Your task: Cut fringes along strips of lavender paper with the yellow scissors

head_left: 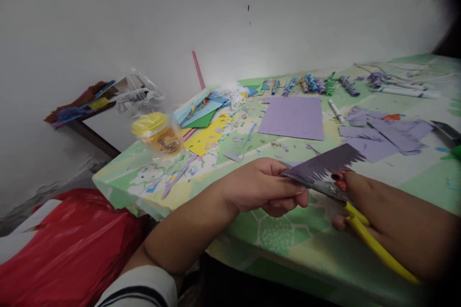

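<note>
My left hand pinches the left end of a purple paper strip whose lower and right edges are cut into a jagged fringe. On the right, my right hand is closed around scissors with yellow handles. Their grey blades lie under the strip, pointing toward my left fingers. A small red-orange piece shows at my right fingers. Beyond the strip, a larger purple sheet lies flat on the patterned tablecloth.
Fringed purple pieces lie at the right, near a white marker. Rolled fringed papers line the back. A yellow-lidded tub, coloured sheets and scraps are at the left. A red bag sits beside the table.
</note>
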`<state>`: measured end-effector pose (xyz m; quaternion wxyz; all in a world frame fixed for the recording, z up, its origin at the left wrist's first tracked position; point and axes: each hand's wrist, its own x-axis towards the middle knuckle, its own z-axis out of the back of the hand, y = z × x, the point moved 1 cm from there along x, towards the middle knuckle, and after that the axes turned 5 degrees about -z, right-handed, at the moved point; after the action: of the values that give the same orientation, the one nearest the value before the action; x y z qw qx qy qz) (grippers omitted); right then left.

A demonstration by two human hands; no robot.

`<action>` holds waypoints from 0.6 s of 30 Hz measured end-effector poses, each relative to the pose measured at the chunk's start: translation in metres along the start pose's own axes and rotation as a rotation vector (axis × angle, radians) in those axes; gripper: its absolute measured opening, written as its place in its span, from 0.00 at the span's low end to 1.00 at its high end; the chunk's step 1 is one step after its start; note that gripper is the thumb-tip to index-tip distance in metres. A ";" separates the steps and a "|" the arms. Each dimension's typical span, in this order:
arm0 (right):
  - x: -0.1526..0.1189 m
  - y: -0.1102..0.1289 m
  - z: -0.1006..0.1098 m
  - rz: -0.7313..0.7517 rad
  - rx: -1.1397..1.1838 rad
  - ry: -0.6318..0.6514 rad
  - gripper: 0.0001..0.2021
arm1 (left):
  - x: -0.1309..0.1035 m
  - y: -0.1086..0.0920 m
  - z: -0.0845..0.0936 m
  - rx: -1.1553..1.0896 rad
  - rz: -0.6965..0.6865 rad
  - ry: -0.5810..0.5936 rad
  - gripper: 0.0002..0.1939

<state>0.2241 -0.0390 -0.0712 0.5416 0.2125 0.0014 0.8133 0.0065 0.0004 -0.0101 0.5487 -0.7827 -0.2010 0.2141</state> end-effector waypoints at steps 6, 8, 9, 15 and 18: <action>0.003 -0.001 0.001 -0.038 0.104 0.072 0.19 | 0.000 -0.001 0.006 -0.039 0.041 0.044 0.12; 0.004 -0.001 0.003 -0.056 0.138 0.105 0.19 | -0.001 -0.003 0.006 0.065 0.013 -0.012 0.12; 0.005 -0.001 0.004 -0.077 0.154 0.129 0.19 | -0.002 -0.005 0.006 0.129 0.002 -0.053 0.12; 0.006 -0.005 0.006 -0.247 0.195 0.204 0.22 | -0.004 -0.009 0.002 0.294 -0.058 -0.219 0.09; 0.002 -0.011 0.003 -0.268 0.166 0.186 0.26 | -0.004 -0.009 0.002 0.369 -0.186 -0.303 0.10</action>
<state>0.2343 -0.0332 -0.0701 0.6231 0.1783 0.1470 0.7472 0.0010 0.0026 -0.0018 0.6630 -0.6067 -0.3096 0.3106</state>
